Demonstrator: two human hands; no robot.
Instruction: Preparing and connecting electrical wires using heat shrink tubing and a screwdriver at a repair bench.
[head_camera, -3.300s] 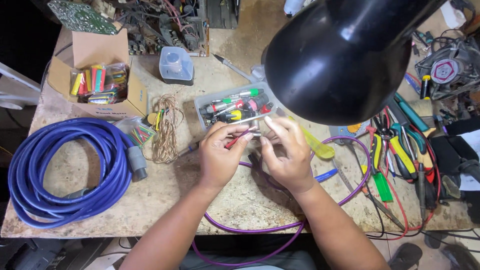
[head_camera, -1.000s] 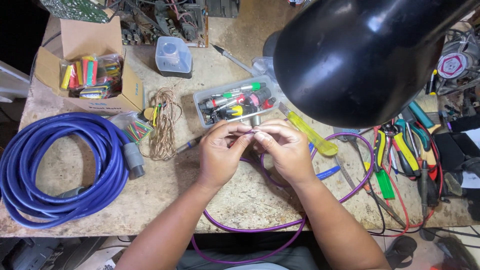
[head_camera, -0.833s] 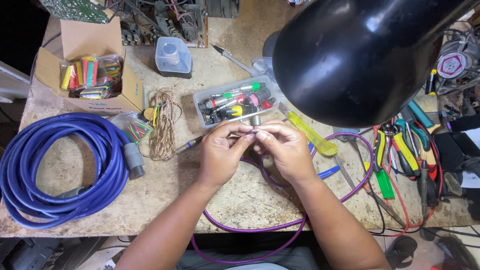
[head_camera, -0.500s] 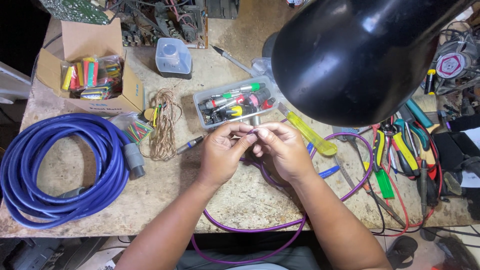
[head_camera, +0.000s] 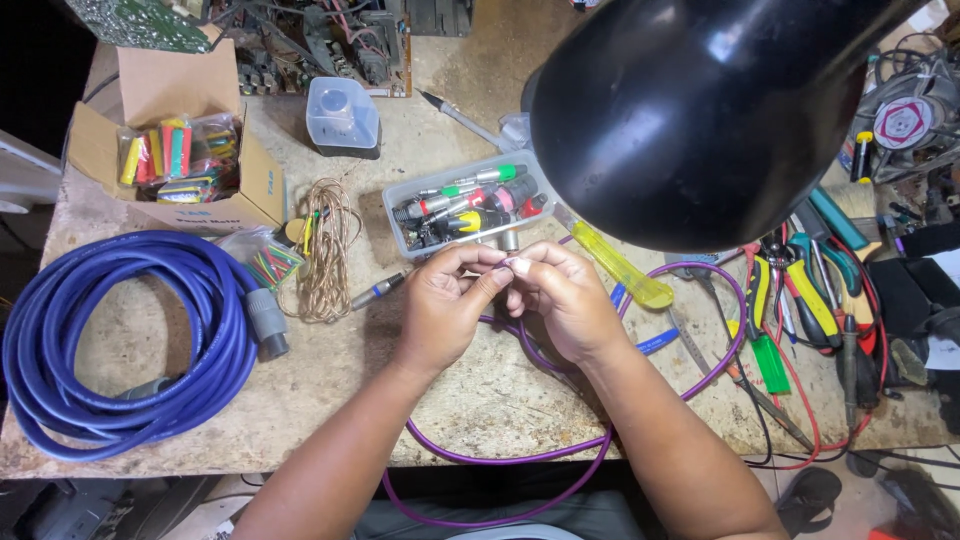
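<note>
Both of my hands are raised over the middle of the bench, fingertips pinched together. My left hand (head_camera: 445, 305) and my right hand (head_camera: 565, 300) hold the end of a purple cable (head_camera: 650, 420) between thumbs and forefingers. The very tip is hidden by my fingers. The cable runs under my hands, loops out to the right and drops over the bench's front edge. Just behind my fingertips stands a clear plastic tray (head_camera: 400, 195) of several coloured cable connectors.
A black lamp head (head_camera: 720, 110) hangs over the right. A coiled blue cable (head_camera: 120, 340) lies at the left, by a cardboard box (head_camera: 255, 185) of coloured tubing and a copper wire bundle (head_camera: 325, 250). A yellow screwdriver (head_camera: 620, 270) and pliers (head_camera: 800, 300) lie right.
My hands have stayed over the same spot. The fingertips have drawn closer together and shifted slightly on the cable end. Nothing else on the bench has moved.
</note>
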